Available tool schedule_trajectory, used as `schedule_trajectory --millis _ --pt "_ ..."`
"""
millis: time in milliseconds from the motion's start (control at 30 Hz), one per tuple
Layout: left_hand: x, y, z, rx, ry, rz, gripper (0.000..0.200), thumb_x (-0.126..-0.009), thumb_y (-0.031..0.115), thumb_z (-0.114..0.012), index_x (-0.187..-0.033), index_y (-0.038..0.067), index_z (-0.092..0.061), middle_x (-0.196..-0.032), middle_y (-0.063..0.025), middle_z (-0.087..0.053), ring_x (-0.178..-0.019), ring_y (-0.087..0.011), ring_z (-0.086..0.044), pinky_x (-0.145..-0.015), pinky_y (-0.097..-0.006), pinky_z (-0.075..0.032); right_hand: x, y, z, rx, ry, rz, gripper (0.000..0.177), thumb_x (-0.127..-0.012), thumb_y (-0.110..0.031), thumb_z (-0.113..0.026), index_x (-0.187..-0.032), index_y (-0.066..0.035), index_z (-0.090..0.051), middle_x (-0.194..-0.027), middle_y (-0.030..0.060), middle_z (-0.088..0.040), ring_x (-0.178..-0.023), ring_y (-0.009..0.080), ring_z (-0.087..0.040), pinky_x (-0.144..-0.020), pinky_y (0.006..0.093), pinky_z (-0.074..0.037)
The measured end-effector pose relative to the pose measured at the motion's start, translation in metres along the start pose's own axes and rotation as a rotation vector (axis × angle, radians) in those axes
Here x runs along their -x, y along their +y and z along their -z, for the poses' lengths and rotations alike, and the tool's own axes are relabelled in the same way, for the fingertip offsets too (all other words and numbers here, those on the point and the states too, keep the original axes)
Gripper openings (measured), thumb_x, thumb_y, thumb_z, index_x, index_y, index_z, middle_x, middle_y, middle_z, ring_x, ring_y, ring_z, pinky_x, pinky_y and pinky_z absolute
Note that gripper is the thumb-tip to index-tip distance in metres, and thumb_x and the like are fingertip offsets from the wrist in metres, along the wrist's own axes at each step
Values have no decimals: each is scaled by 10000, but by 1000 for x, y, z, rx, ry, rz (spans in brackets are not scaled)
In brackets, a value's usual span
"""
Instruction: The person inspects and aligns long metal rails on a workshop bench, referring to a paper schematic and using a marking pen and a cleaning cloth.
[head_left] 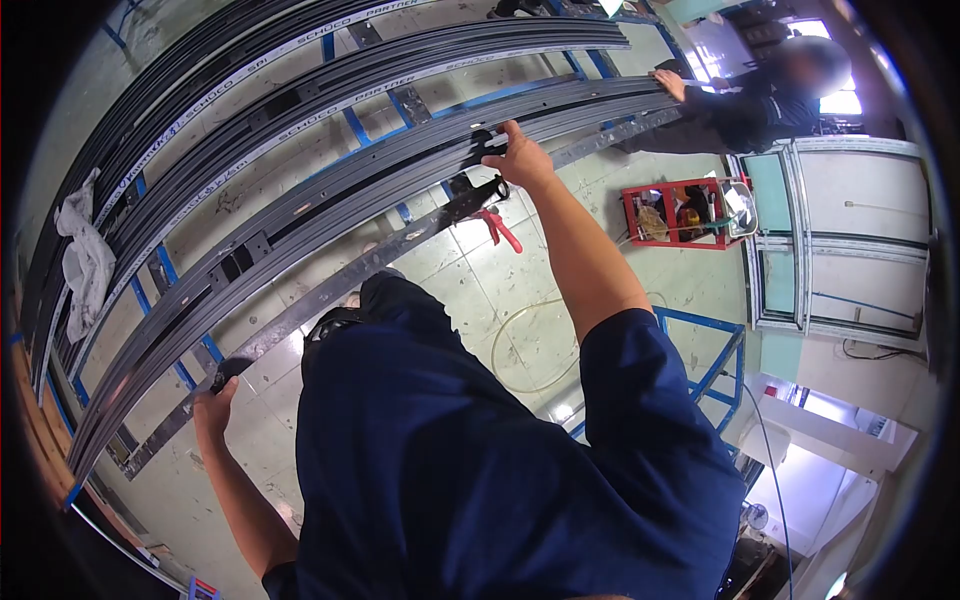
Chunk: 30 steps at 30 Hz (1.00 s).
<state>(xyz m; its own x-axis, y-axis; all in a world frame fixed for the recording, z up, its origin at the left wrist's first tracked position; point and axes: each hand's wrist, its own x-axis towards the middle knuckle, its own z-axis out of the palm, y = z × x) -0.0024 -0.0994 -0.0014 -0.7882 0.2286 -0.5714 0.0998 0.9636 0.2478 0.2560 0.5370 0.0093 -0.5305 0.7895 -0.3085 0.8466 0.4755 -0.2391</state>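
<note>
Long dark grey window profiles (350, 185) lie side by side on a blue frame. My right hand (525, 162) is at their near edge, thumb and forefinger apart, beside a small black piece (482, 145). Just below it, a clamp with red handles (508, 236) hangs at the dark metal rail (345, 275). My left hand (213, 408) is lower left at this rail, fingers curled by a dark piece (236, 369). What those fingers hold is partly hidden.
Another person (770, 105) stands at the far end, one hand on the profiles. A red tool crate (674, 213), a glazed frame (800, 240) and a blue metal stand (715, 375) are to the right. A hose (497, 345) loops across the floor. Crumpled plastic (88, 260) lies left.
</note>
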Motion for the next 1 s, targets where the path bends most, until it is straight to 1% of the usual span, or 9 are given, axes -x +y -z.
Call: schedule_trajectory --millis 67,133,233,400,467,600,667,767,1000 --pt "-2 -2 1 -56 -47 89 682 -813 534 -771 -1182 -35 -701 -1104 -256 -728 -1110 -344 -696 -942 -430 -506 -5 1 -1 8 -21 22 715 -814 -441 -800 -1422 -196 -517 -1127 126 -737 -1124 330 -676 -919 439 -530" --pt "-2 -4 0 -30 -45 72 662 -817 517 -775 -1180 -32 -703 -1101 -244 -733 -1104 -330 -699 -936 -426 -508 -13 5 1 135 -111 137 809 -842 -468 -759 -1539 -243 -415 -1169 125 -730 -1149 333 -665 -954 433 -524" --pt "-2 -4 0 -1 -34 46 632 -826 494 -774 -1186 -20 -705 -1102 -228 -738 -1097 -316 -703 -929 -422 -510 -25 10 -1 192 -174 176 834 -866 -484 -725 -1581 -276 -349 -1204 122 -719 -1164 331 -659 -977 426 -518" --pt "1 -2 0 28 -20 7 608 -835 478 -765 -1204 -1 -702 -1106 -216 -739 -1091 -316 -703 -934 -421 -509 -21 2 5 221 -199 137 802 -881 -511 -726 -1569 -300 -372 -1288 151 -678 -1196 344 -642 -992 424 -513" --pt "-1 -4 0 43 -44 -7 680 -809 558 -756 -1189 -5 -713 -1119 -287 -710 -1133 -388 -680 -966 -454 -505 -21 1 7 226 -201 139 803 -884 -518 -723 -1571 -302 -368 -1291 151 -676 -1200 342 -639 -994 425 -512" --pt "-2 -4 0 -6 -16 4 670 -811 558 -762 -1174 -4 -719 -1096 -283 -717 -1114 -386 -689 -949 -457 -512 -23 3 6 215 -211 135 801 -883 -515 -726 -1570 -305 -370 -1295 150 -674 -1203 340 -637 -993 425 -513" --pt "-1 -1 1 10 -51 31 616 -834 488 -763 -1207 1 -701 -1110 -215 -738 -1083 -320 -704 -923 -423 -514 -24 5 4 212 -211 138 800 -883 -512 -727 -1569 -307 -371 -1294 150 -675 -1200 339 -638 -992 424 -513" --pt "4 9 7 -6 -72 51 620 -830 486 -767 -1208 0 -700 -1119 -224 -734 -1099 -327 -700 -930 -427 -513 -24 6 3 174 -185 161 817 -859 -478 -740 -1566 -277 -384 -1225 94 -719 -1200 309 -645 -991 412 -511" --pt "1 6 6 20 -63 45 632 -822 501 -768 -1201 -1 -703 -1116 -248 -728 -1119 -346 -694 -934 -432 -512 -25 8 2 165 -200 166 815 -875 -499 -741 -1571 -290 -372 -1263 158 -689 -1182 339 -648 -991 410 -514"
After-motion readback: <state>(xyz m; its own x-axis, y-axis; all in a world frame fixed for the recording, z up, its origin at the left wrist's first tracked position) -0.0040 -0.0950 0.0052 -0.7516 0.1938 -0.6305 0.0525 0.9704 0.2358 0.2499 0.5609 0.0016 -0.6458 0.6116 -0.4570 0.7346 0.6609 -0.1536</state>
